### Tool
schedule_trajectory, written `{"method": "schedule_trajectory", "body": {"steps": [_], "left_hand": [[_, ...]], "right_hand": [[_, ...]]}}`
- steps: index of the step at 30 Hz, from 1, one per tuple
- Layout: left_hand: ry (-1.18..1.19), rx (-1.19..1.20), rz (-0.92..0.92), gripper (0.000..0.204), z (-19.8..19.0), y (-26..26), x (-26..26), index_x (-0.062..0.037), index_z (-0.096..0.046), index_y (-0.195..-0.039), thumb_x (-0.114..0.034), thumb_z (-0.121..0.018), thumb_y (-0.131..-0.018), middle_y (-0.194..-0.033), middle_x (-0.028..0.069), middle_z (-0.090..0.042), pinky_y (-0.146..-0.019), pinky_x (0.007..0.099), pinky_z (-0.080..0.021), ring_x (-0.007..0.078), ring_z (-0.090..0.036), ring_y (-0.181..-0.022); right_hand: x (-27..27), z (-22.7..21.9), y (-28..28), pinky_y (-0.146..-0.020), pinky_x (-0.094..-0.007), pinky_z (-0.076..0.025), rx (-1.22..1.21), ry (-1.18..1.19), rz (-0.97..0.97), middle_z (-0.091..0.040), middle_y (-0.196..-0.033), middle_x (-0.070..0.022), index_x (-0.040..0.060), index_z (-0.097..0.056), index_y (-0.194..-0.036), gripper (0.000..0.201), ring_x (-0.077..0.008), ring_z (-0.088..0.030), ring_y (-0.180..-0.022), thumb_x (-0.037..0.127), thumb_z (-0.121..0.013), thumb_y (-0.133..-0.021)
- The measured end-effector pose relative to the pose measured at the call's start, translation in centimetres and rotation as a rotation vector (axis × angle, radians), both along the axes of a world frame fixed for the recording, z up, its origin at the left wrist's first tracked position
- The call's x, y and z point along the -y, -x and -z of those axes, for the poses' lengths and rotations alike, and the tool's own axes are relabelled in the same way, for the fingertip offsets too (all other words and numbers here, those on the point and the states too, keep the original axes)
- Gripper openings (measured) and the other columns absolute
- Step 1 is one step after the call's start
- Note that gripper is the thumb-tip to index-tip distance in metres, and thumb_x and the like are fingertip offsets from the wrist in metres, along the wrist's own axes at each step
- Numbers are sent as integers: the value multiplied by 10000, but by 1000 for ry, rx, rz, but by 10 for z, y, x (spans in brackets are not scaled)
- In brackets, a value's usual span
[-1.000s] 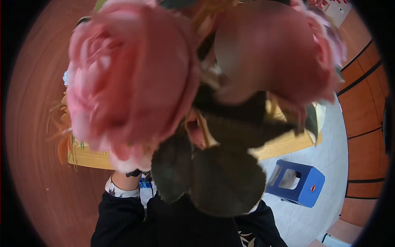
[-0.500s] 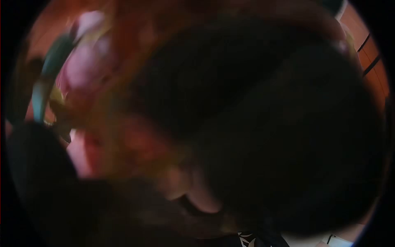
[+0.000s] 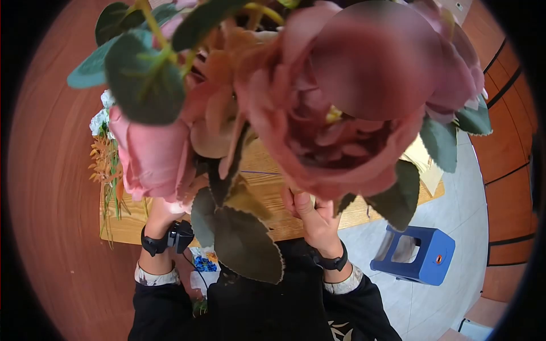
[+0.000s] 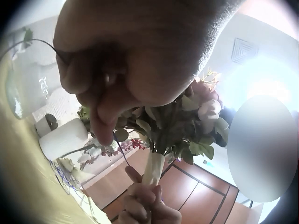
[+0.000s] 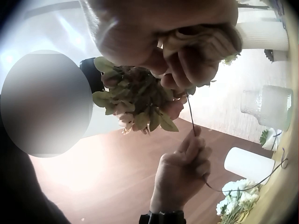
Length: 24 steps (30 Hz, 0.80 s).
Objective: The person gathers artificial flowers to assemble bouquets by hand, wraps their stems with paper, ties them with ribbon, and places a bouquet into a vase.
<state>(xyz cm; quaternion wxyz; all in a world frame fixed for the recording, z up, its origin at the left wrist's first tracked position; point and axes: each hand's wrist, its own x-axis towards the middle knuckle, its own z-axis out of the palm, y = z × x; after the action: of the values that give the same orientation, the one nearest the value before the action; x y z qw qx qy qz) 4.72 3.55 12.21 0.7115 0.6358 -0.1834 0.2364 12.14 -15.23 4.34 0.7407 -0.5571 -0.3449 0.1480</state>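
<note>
A bouquet of pink flowers and green leaves (image 3: pixel 153 153) hangs close to the camera in the head view, covering much of the table and part of the left hand (image 3: pixel 163 213). My right hand (image 3: pixel 318 224) grips its pale wrapped stem (image 4: pixel 154 168), below the leaves. In the right wrist view my left hand (image 5: pixel 180 175) pinches a thin dark cord (image 5: pixel 191 112), drawn straight between it and the right hand (image 5: pixel 196 51). The cord's loose end curves toward the table edge.
White flowers (image 3: pixel 99 120) and orange sprigs (image 3: pixel 101 159) lie at the left of the wooden table (image 3: pixel 128 221). A blue stool (image 3: pixel 435 256) stands on the floor at right. White cylinders (image 5: pixel 250 165) and a clear glass vase (image 5: pixel 268 107) show in the right wrist view.
The bouquet swung across the head view, blurred and dark half a second ago, and now shows different blooms and leaves. Both hands have come into sight beneath it.
</note>
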Motion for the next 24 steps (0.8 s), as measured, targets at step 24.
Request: {"method": "schedule_trajectory", "body": {"steps": [24], "left_hand": [[-337,-516,-164,75,-56,23,69,25,-604,-843,12,-556,-786,-611,82,-597,-449,263,-413,139,-543,-486]], "right_hand": [[-45,2,5,-581,-208,-384,-80,-6,302,-502,-725,3,-39,-497,-1173,306,-67,-441,-651,93,-503,-898]]}}
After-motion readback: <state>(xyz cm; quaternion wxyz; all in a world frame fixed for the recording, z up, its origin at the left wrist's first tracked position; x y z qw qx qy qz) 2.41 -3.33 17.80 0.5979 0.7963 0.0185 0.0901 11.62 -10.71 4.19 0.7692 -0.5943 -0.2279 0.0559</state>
